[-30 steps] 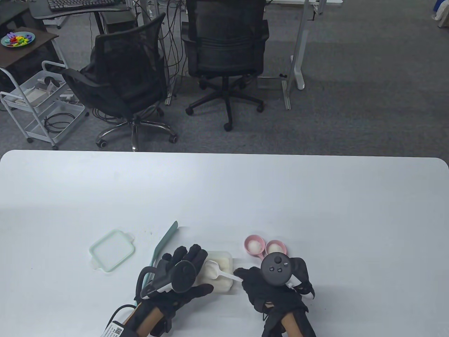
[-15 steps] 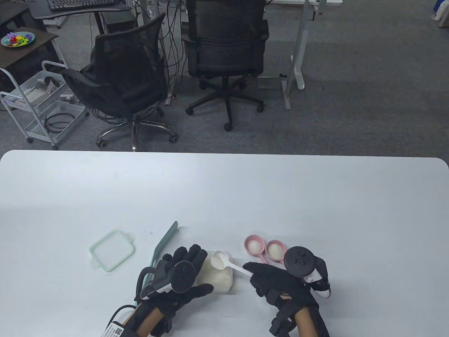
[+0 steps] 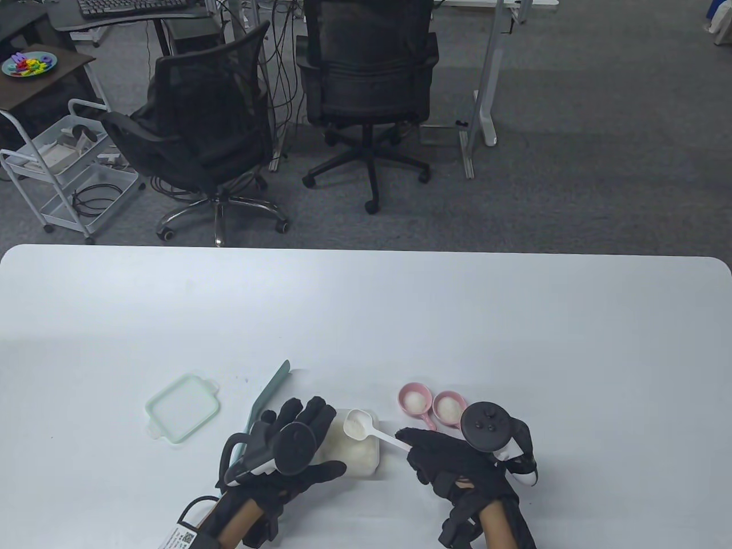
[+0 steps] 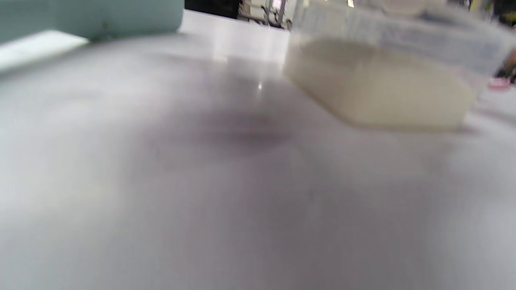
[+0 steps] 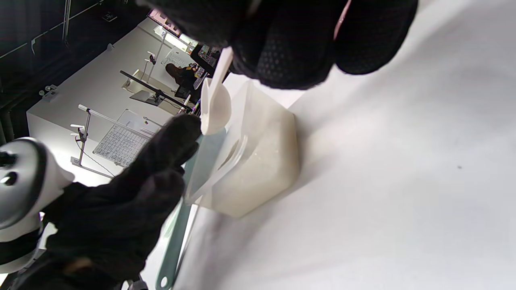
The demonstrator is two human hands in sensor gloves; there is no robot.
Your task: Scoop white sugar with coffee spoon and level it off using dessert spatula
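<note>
My right hand (image 3: 407, 439) pinches the handle of a white coffee spoon (image 3: 359, 425). The spoon's bowl holds a heap of white sugar and hangs just above the clear sugar container (image 3: 357, 454). In the right wrist view the spoon (image 5: 215, 108) is over the container's (image 5: 262, 161) far rim. My left hand (image 3: 311, 422) lies at the container's left side, fingers loosely extended and holding nothing. The teal dessert spatula (image 3: 267, 394) lies on the table under and beyond that hand, its handle (image 5: 177, 241) near the wrist. The left wrist view shows the container (image 4: 379, 88), blurred.
A pale green lid (image 3: 183, 407) lies left of the spatula. Two pink spoons (image 3: 416, 399) (image 3: 449, 407) filled with sugar rest just beyond my right hand. Office chairs (image 3: 366, 86) stand past the table's far edge (image 3: 366, 251).
My right hand has lifted the spoon out of the sugar with a heap in its bowl and rolled to the right. My left hand has edged slightly left.
</note>
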